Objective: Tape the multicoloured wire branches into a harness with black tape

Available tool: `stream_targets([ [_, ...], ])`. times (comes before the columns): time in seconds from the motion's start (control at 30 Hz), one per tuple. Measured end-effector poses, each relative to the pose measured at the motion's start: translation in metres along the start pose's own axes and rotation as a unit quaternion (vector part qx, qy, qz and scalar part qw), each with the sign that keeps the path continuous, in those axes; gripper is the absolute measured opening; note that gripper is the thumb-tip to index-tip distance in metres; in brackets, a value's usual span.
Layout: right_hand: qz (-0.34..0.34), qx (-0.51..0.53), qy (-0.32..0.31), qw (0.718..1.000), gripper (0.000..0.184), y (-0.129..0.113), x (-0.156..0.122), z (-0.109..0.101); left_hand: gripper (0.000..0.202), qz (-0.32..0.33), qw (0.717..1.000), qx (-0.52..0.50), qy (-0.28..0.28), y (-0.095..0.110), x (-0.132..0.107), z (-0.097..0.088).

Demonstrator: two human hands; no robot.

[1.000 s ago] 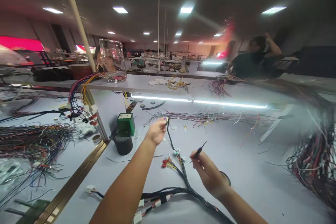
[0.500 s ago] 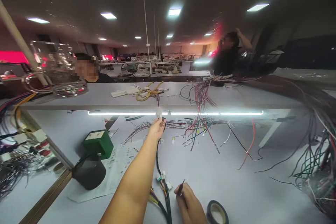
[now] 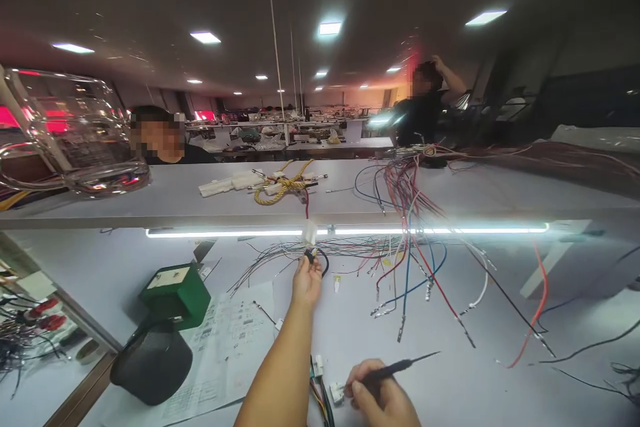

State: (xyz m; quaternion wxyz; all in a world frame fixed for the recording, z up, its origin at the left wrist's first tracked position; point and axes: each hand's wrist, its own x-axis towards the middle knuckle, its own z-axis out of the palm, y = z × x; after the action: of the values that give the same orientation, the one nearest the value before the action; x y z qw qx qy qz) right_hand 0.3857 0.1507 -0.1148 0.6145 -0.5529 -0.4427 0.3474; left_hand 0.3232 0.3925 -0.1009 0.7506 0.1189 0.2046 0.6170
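The left hand [image 3: 307, 279] is stretched out over the tabletop [image 3: 450, 360], its fingers pinched around the dark end of a black wire harness [image 3: 315, 257], right under a small white connector [image 3: 309, 232] hanging on a red wire from the shelf [image 3: 165, 203]. Half a second ago that hand held the same end a little lower on the bench; a full second ago the harness lay in plain sight, branching toward the person. Now only a short stretch of it shows (near the bottom edge, beside the forearm), because the head has tipped up and forward. The harness end has been carried toward the hanging connector, so the 2 look close to meeting, though whether they touch I cannot tell.

The right hand [image 3: 383, 399] sits low in the frame, closed around a thin black probe tool [image 3: 400, 365] whose tip points right and slightly up, where 1 second ago it pointed up and away. Its fingers rest just beside a small white plug [image 3: 337, 392] on the harness.

Loose coloured wires [image 3: 410, 240] drape from the shelf to the right of the left hand. A green box [image 3: 175, 293] and a black round device [image 3: 153, 363] stand to the left, on a printed sheet [image 3: 235, 340]. 2 other people are at benches behind.
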Motion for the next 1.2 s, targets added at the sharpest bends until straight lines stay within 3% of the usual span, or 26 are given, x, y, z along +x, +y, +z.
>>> stream_targets([
  [0.1, -0.055, -0.032, 0.033, 0.997, 0.020, -0.033, 0.060, -0.001, 0.018, 0.010, 1.000, 0.003, -0.018, -0.002, -0.003, -0.001],
  [0.2, -0.110, -0.062, 0.040, 0.991, 0.025, -0.056, 0.126, 0.013, 0.024, 0.007, 0.999, 0.014, -0.045, -0.004, -0.007, 0.000],
  [0.3, -0.165, -0.080, 0.009, 0.983, 0.031, -0.060, 0.175, 0.036, 0.024, -0.007, 0.996, 0.025, -0.080, -0.004, -0.010, 0.000],
  [0.37, -0.184, -0.087, -0.004, 0.979, 0.032, -0.052, 0.192, 0.051, 0.026, -0.018, 0.995, 0.030, -0.094, -0.003, -0.011, -0.001],
  [0.53, -0.162, -0.069, 0.017, 0.984, 0.032, -0.016, 0.197, 0.068, 0.022, -0.025, 0.995, 0.024, -0.090, -0.003, -0.008, -0.004],
  [0.7, -0.121, 0.025, 0.031, 0.992, 0.031, 0.009, 0.196, 0.068, 0.021, -0.006, 0.996, 0.015, -0.085, -0.007, -0.005, -0.006],
  [0.9, -0.079, 0.161, 0.065, 0.982, 0.045, 0.037, 0.207, 0.065, 0.019, -0.008, 0.997, 0.042, -0.064, -0.012, -0.005, -0.003],
  [1.2, -0.060, 0.200, 0.130, 0.969, 0.047, 0.050, 0.216, 0.062, 0.018, -0.016, 0.998, 0.055, -0.038, -0.012, -0.002, 0.000],
])
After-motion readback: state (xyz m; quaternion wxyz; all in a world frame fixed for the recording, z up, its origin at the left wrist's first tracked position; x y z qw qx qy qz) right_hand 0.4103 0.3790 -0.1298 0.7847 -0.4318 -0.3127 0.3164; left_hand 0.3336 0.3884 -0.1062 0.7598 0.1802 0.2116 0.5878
